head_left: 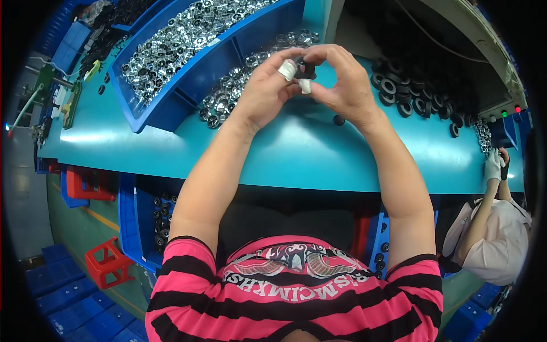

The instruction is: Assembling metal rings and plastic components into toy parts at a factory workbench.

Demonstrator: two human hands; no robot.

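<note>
Both my hands meet above the teal table (302, 154), fingers bent and tips pressed together around a small dark part (306, 69), its shape mostly hidden. My left hand (266, 88) grips it from the left side, with white tape around one finger. From the right, my right hand (348, 85) pinches the same part, thumb and forefinger curved; white tape is at the fingertips here too. Under the right wrist, a small black round piece (339, 120) lies on the table. Shiny metal wheel-like parts (223, 94) are heaped just left of my left hand.
A long blue bin (165, 117) full of shiny parts stands at left. Black rings (410, 94) are piled at right, beside a pale machine housing (498, 77). A co-worker's gloved hand (493, 166) works at far right. Red stools (108, 262) and blue crates (62, 285) stand below.
</note>
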